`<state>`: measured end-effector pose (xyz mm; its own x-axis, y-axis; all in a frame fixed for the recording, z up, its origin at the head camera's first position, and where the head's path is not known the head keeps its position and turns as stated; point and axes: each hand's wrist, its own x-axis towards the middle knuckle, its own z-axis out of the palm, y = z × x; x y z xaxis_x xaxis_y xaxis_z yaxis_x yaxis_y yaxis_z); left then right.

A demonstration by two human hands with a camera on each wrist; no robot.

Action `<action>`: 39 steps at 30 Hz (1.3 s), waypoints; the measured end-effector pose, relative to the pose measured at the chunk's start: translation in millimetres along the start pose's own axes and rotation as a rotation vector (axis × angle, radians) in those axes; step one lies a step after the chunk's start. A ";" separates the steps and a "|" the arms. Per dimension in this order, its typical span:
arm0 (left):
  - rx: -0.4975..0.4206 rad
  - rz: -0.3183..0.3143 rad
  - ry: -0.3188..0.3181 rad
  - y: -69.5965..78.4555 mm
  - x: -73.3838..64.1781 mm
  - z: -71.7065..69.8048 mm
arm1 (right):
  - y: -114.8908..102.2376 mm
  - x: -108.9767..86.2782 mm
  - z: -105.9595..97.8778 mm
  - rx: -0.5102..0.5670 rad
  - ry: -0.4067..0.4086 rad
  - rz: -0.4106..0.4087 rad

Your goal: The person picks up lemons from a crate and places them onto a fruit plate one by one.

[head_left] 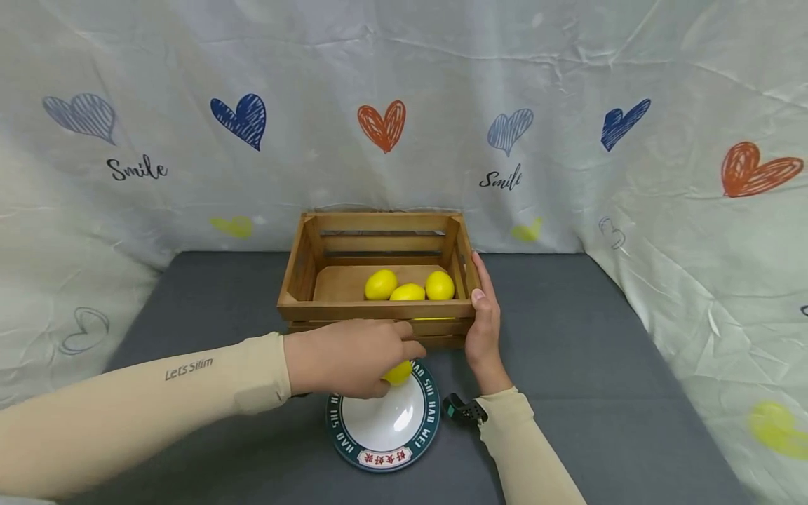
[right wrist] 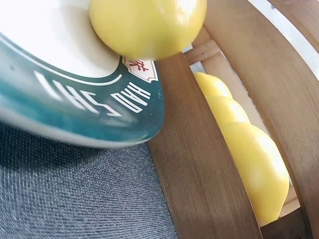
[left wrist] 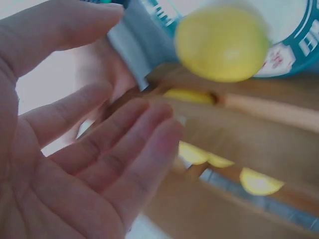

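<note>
Lemon [head_left: 398, 374] over the crate-side part of the plate [head_left: 375, 422], left grip [head_left: 350, 358] above it. Left wrist view: thumb and fingers spread wide, lemon clear of them, nothing visibly held. Whether lemon touches plate: cannot tell. Right grip [head_left: 485, 330] lies along the right end of the slatted crate [head_left: 372, 310], fingers straight, thumb at the front corner; holds no lemon. Three lemons [head_left: 381, 285] visible from above inside.

Risks (judged):
1. Lemon rounded, plate looks glossy. A one-sided nudge from the left grip could roll it over the rim onto the surface [head_left: 568, 358].
2. Plate sits close to the crate's front. Lemon or knuckles carried low could knock the front rail.
3. If the right grip slackens, such a knock could shift the crate.
4. Downward push near the rim could tip or slide the plate.

Writing: plate rim, white capitals on teal, HAO and SHI clear, another word WEI or MEI; red characters on a pale label [head_left: 384, 458], apparently 好食好味. Left sleeve [head_left: 189, 369]: roughly "Let's Silim". Backdrop cloth [head_left: 303, 63]: "Smile", twice.
</note>
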<state>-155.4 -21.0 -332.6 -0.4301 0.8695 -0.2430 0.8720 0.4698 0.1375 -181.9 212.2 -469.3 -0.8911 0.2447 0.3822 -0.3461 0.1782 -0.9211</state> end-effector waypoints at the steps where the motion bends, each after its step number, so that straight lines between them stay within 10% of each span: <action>1: -0.005 0.008 0.012 0.2 -1.5 -6.2 | 0.2 0.1 -0.3 -0.004 0.002 0.001; 15: -0.080 -0.114 0.223 -41.7 11.5 -68.8 | 4.1 0.0 -2.4 0.002 0.016 0.005; 28: -0.124 -0.281 -0.018 -104.8 59.9 -55.1 | 7.4 2.3 -1.1 0.003 0.015 -0.029; 39: -0.166 -0.321 -0.227 -126.3 91.6 -27.6 | 8.1 1.9 -2.3 0.030 0.003 -0.043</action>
<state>-311.3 3.5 -345.8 -0.5950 0.6279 -0.5016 0.6447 0.7456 0.1686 -185.8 216.3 -475.8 -0.8743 0.2398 0.4220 -0.3932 0.1600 -0.9054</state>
